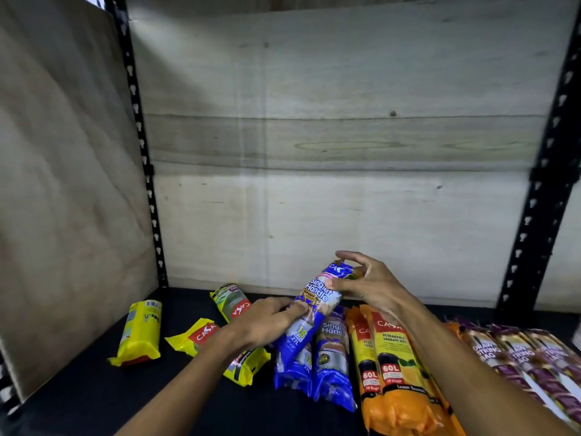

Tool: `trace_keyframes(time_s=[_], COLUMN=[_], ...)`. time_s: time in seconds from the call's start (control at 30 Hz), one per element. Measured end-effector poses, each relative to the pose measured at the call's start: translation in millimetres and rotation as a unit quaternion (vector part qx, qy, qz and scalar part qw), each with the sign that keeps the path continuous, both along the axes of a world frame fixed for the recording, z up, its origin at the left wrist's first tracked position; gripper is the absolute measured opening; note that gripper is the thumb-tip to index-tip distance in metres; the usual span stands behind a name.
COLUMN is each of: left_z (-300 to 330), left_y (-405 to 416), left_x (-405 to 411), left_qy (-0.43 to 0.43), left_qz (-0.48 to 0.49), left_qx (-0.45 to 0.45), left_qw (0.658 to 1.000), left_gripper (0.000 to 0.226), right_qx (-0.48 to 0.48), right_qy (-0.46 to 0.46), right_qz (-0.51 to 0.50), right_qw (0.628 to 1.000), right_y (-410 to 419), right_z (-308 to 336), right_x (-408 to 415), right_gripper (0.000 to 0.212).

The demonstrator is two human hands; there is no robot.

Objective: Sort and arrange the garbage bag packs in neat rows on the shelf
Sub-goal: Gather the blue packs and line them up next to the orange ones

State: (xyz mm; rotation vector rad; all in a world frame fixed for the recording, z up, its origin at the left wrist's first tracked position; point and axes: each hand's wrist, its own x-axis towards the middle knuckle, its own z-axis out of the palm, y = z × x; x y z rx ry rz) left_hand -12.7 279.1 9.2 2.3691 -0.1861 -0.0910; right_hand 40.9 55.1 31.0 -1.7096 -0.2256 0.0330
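Both hands are on one blue pack (317, 305), the one reading "Single Handle Garbage Bag", and it is held tilted above the shelf (94, 401), its top end leaning away toward the back board (330, 136). The left hand (267, 319) pinches the pack's middle, fingers curled in against the wrapper. The right hand (367, 284) grasps the upper end, thumb pressed on the label side, index finger lifted free above it.

Underneath, two more blue packs (314, 366) lie side by side on the dark shelf, the held pack's lower end overlapping the left one. Just to their right lie the orange packs (390, 372) marked "Degradable Garbage Bag" and "60L", touching each other lengthwise. Further right, the purple drawstring packs (515, 360) run in a row toward the edge, partly hidden by the right forearm.

Over on the left things look looser: a yellow pack (140, 333) lies well apart near the side board, another yellow pack (201, 336) lies slanted under the left forearm, and a green-and-red pack (231, 302) lies behind the left hand, angled toward the back. A black slotted upright (140, 143) stands at the back left corner, and another (540, 171) at the right.
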Motion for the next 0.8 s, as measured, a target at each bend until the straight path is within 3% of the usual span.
trace_keyframes(time_s=[0.23,0.47,0.63,0.8], left_z=[-10,-13,-18,-20], left_y=[-9,-25,-33,-32], left_x=[-5,-7,-7,-7], left_qy=[0.055,0.025,-0.019,0.004], left_qz=[0.019,0.072,0.104,0.1], left_qx=[-0.096,0.035,0.12,0.143], left_qw=[0.994,0.996,0.987,0.985], left_gripper=[0.036,0.068,0.069,0.059], right_qx=[0.04,0.002,-0.127,-0.17], right_qy=[0.033,0.075,0.056,0.052], right_qz=[-0.015,-0.015,-0.02,-0.021], right_qw=[0.999,0.997,0.99,0.984], right_y=[20,38,40,40], right_z=[-21,-33,-41,-39], right_x=[12,13,10,2], right_gripper=[0.068,0.052,0.038,0.034])
